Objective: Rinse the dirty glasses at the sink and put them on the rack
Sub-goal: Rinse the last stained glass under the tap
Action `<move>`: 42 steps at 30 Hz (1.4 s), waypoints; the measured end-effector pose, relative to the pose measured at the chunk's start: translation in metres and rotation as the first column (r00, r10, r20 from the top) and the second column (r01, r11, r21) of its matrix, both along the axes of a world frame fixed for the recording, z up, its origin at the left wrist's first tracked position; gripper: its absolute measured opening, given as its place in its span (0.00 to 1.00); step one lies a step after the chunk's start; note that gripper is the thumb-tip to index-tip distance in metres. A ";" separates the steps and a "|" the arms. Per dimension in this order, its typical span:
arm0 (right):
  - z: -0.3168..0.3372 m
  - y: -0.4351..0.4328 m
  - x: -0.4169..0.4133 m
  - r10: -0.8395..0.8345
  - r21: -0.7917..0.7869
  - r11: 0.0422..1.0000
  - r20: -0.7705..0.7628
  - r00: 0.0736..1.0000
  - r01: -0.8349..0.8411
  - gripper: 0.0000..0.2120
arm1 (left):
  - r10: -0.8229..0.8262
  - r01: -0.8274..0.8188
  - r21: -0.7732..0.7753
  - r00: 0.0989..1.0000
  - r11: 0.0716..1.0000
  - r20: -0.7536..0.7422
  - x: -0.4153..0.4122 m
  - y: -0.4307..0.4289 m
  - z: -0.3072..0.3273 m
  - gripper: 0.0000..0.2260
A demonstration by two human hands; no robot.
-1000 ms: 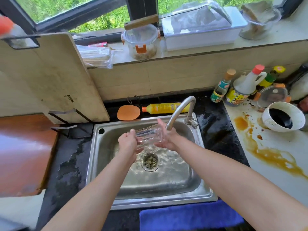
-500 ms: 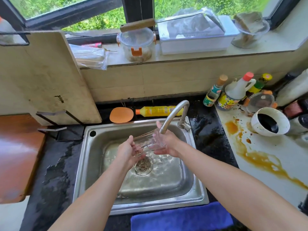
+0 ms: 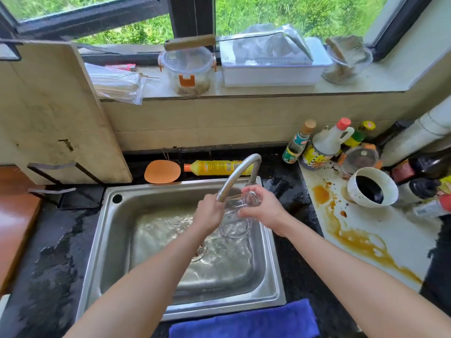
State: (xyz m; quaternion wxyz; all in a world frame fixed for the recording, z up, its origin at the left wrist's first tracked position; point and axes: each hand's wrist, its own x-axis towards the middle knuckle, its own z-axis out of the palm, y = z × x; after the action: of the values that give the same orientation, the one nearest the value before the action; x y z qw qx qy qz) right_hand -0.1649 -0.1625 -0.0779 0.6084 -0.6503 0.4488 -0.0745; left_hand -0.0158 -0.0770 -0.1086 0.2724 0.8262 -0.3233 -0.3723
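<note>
Black, wet countertop surrounds the stainless steel sink (image 3: pixel 269 269), whose basin floor is covered with rippling water. We hold the clear glass (image 3: pixel 235 224) over the basin's far right part, just under the spout of the curved faucet (image 3: pixel 240 170). It is tilted, its open rim towards us and lower, its base up near the faucet's foot.

Our right hand (image 3: pixel 264 211) grasps the base end, fingers curled over the top of it. Our left hand (image 3: pixel 208 214) is at the glass's left side with its fingers bent in against the wall; we see mostly the back of this hand, so how far they wrap round we cannot tell.

Behind the sink lie an orange sponge (image 3: pixel 162 171) and a yellow bottle (image 3: pixel 217 167) on its side. A pale cutting board (image 3: pixel 56 113) leans against the wall at the left. On the white counter at the right, a white bowl (image 3: pixel 372 187) holds dark liquid, with a brown spill (image 3: pixel 353 240) trailing towards us. A blue cloth (image 3: pixel 244 322) lies along the sink's near edge.
</note>
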 end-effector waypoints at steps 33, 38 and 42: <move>-0.038 0.030 0.093 -0.045 0.259 0.963 -0.115 0.992 0.074 0.19 | -0.397 0.370 0.152 0.791 0.917 0.466 0.044 0.099 -0.001 0.40; -0.030 0.023 0.075 -0.054 0.063 0.996 -0.024 0.998 0.055 0.13 | -0.355 0.349 0.078 0.878 0.934 0.322 0.036 0.080 -0.008 0.40; -0.029 0.006 0.046 -0.063 -0.026 0.998 0.038 0.997 0.064 0.12 | -0.351 0.368 -0.015 0.899 0.930 0.263 0.020 0.056 -0.013 0.32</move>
State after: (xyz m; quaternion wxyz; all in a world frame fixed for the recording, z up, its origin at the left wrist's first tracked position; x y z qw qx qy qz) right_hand -0.1187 -0.1567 -0.1067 0.6051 -0.6424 0.4569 -0.1118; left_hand 0.0044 -0.0206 -0.1218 0.1815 0.7842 -0.5144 -0.2959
